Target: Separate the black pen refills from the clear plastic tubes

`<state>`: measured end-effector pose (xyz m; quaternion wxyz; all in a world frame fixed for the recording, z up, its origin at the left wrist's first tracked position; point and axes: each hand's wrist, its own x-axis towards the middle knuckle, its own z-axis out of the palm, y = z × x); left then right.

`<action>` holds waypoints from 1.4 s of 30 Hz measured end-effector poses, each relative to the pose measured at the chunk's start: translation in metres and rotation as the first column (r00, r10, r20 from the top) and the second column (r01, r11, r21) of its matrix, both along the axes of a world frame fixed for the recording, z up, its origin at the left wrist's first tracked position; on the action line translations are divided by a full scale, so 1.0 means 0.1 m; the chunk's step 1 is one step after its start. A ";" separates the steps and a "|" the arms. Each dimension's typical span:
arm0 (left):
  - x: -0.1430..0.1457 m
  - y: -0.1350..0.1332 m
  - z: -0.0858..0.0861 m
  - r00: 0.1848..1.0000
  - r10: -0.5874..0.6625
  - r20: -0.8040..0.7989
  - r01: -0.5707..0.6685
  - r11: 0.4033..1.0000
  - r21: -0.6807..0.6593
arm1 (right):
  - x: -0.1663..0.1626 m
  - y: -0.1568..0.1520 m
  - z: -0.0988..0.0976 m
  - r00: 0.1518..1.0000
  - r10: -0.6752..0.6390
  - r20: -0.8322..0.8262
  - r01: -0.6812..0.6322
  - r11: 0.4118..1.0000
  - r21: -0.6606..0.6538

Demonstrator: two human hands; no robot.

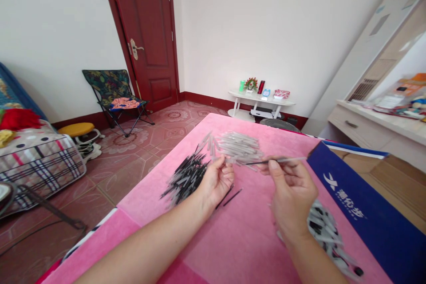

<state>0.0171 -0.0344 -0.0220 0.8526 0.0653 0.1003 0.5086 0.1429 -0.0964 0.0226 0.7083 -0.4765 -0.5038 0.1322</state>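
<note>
My right hand (290,191) is closed in a pinch on a thin pen refill inside a clear barrel (282,160), held level above the pink tabletop (233,239). My left hand (218,179) is curled, its fingers closed near the refill's dark left end; what it holds is hard to make out. A pile of black refills (185,178) lies just left of the left hand. A pile of clear barrels (237,146) lies beyond both hands. Two loose black refills (229,197) rest between my hands. A heap of assembled pieces (328,235) lies under my right wrist.
A blue cardboard box (359,213) stands open at the table's right edge. Left of the table are a tiled floor, a folding chair (115,93), a yellow stool (79,129) and a bed (36,155). A white side table (261,100) stands at the far wall.
</note>
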 end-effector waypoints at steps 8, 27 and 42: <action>0.09 -0.15 0.01 0.989 -0.119 0.092 0.122 0.992 -0.036 | -0.02 -0.04 -0.04 0.985 -0.050 0.165 0.040 0.997 0.059; 0.15 -0.23 -0.04 0.989 -0.128 0.071 0.135 0.986 -0.100 | 0.09 -0.05 0.05 0.924 0.009 0.382 -0.034 0.998 0.058; 0.04 -0.11 0.06 0.991 0.058 0.117 -0.037 0.984 -0.175 | 0.84 0.26 0.07 0.752 0.177 0.634 0.163 0.883 -0.440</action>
